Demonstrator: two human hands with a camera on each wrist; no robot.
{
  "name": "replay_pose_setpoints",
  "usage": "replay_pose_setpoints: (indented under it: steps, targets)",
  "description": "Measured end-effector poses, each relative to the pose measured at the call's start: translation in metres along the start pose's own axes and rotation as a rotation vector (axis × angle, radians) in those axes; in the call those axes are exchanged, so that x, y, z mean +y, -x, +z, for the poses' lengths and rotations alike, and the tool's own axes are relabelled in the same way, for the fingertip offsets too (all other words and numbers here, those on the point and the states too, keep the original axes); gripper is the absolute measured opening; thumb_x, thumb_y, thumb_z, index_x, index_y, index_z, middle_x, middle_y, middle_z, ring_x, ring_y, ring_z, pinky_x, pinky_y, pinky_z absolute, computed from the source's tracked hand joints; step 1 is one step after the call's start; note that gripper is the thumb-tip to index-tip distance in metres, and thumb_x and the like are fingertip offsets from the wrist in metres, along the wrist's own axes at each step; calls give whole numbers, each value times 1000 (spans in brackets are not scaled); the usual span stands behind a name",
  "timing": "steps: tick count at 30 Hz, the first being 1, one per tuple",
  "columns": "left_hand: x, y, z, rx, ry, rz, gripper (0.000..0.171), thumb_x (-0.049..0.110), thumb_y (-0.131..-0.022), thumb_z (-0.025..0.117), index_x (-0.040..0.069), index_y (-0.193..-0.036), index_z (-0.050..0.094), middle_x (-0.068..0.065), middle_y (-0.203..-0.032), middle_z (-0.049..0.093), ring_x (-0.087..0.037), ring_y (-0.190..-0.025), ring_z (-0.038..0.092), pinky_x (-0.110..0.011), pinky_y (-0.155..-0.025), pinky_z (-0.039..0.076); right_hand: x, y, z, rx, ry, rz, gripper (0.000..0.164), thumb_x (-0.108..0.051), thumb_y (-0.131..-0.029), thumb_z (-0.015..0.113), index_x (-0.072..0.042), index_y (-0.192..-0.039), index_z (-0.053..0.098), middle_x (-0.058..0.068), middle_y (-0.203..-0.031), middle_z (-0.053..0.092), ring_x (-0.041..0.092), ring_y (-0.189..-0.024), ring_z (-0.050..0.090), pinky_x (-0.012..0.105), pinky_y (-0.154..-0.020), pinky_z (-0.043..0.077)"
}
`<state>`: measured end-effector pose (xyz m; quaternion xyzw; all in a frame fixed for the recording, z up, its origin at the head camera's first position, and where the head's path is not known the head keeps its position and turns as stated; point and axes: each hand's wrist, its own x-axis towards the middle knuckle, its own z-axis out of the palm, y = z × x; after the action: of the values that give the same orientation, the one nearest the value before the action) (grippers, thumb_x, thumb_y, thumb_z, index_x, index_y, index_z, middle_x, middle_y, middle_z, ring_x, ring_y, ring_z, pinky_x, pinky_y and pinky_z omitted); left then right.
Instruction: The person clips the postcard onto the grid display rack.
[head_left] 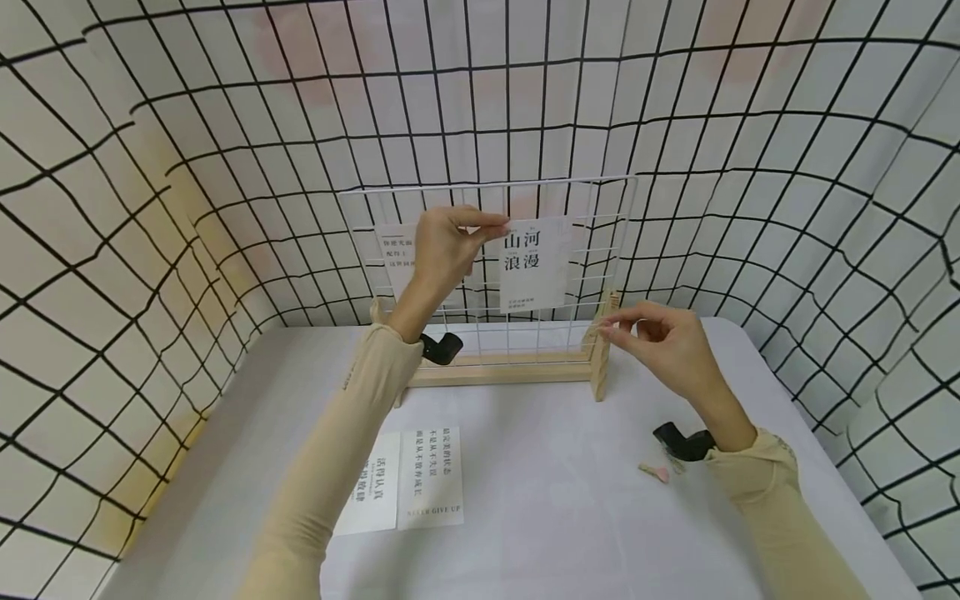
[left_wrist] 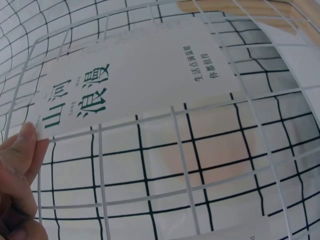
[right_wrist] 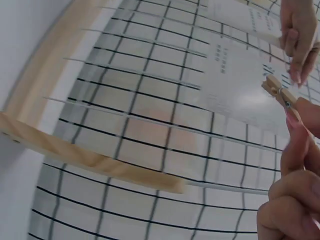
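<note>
My left hand (head_left: 448,250) pinches the upper left corner of a white card (head_left: 534,283) with large dark characters. The card is upright against a white wire grid rack (head_left: 487,185) on a wooden stand (head_left: 502,375). In the left wrist view, thumb and finger meet at the corner of this card (left_wrist: 150,95). Between thumb and fingertips, my right hand (head_left: 667,343) holds a small wooden clothespin (right_wrist: 280,91), near the rack's right wooden upright (head_left: 600,358). Another printed card (head_left: 393,250) hangs on the rack's left side, partly hidden behind my left hand.
Two printed cards (head_left: 432,492) lie on the white table at the front left, one partly covered by my left sleeve. Small clothespins, one with a pink piece (head_left: 660,474), lie below my right wrist. Black wire mesh (head_left: 525,108) surrounds the table's back and sides.
</note>
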<state>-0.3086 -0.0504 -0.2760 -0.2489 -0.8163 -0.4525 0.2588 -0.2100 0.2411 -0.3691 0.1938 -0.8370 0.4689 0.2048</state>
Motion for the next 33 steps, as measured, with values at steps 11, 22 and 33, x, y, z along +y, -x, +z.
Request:
replay_pose_setpoints:
  steps: [11,22,33]
  targets:
    - [8,4,12,136,-201,37,15,24,-87,82,13,-97,84,-5,-89,82,-18,-46,66,-13,-43,32,-40,-86,-6,172,-38,-72,18,-13,-90,82,-8,-107,82,-5,-55,43,6,-46,29,23,-43,23]
    - [11,5,17,175,-278,9,18,29,-86,82,14,-97,84,-3,-91,82,-22,-72,73,-38,-81,52,-47,-128,7,193,-93,-97,18,-11,-90,81,-3,-106,82,-7,-54,41,4,-46,27,20,-45,19]
    - [9,4,23,238,-328,26,18,30,-86,82,15,-95,84,-4,-88,81,-20,-60,66,-25,-63,36,-57,-136,12,185,-31,-63,16,-16,-92,80,-6,-105,82,-7,-52,39,4,-46,26,20,-47,20]
